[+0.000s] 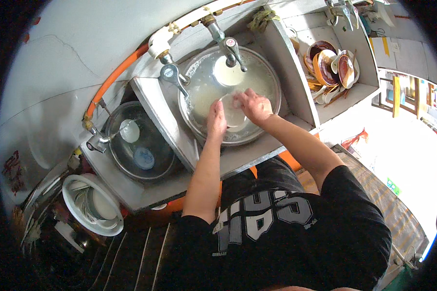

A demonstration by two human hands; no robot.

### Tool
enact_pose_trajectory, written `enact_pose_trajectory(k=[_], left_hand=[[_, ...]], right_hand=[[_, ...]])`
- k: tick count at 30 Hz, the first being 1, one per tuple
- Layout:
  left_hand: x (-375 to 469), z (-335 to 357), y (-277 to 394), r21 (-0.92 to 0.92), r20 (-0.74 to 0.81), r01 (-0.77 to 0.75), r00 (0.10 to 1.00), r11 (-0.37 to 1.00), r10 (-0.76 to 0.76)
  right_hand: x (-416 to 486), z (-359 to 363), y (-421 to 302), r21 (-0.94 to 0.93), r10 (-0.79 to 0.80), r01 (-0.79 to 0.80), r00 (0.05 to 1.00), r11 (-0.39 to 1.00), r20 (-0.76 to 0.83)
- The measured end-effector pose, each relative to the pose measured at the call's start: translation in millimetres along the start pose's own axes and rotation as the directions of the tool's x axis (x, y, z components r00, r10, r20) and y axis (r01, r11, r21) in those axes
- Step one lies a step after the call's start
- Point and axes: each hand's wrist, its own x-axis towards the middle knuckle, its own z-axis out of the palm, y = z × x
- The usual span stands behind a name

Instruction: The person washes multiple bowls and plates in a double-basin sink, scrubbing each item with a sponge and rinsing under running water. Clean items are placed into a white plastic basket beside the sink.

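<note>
A round metal basin (277, 109) of cloudy, sudsy water sits in the middle sink in front of me. My left hand (216, 119) grips the left edge of a pale round dish (233, 115), tilted over the water. Over the dish's upper right part, my right hand (254, 105) has its fingers curled in. Those fingers are blurred, and whether they hold a cloth or scrubber is hidden. Beyond both hands, a white dish (230, 74) lies in the water below the tap (228, 49).
Dirty plates (327, 65), spoons and chopsticks fill the right sink. In the left sink, another metal basin (145, 177) holds a white bowl (130, 131) and a bluish round item (143, 158). A white basket (109, 230) of dishes stands lower left. Sink dividers (294, 65) rise between compartments.
</note>
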Motion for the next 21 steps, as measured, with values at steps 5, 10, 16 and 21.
enact_pose_trajectory(k=[5, 10, 16, 21], left_hand=[[-2.9, 5.5, 3.6, -0.260, 0.083, 0.279, 0.960, 0.924, -0.266], [-4.2, -11.6, 15.7, -0.146, 0.004, 0.031, 1.000, 0.989, -0.031], [-14.8, -31.7, 37.8, 0.421, -0.084, -0.085, 0.988, 0.903, 0.132], [-33.8, -30.5, 37.6, 0.870, 0.240, -0.426, 0.807, 0.250, 0.539]], right_hand=[[16.8, 15.9, -27.7, 0.485, 0.065, -0.157, 0.977, 0.860, 0.201], [7.8, 0.4, -24.5, 0.358, -0.206, 0.007, 0.830, 0.934, 0.519], [-1.7, -26.9, -1.6, 0.007, 0.107, -0.112, 0.959, 0.994, 0.264], [-8.4, -4.4, 12.0, 0.194, 0.441, -0.471, 0.880, 0.861, 0.177]])
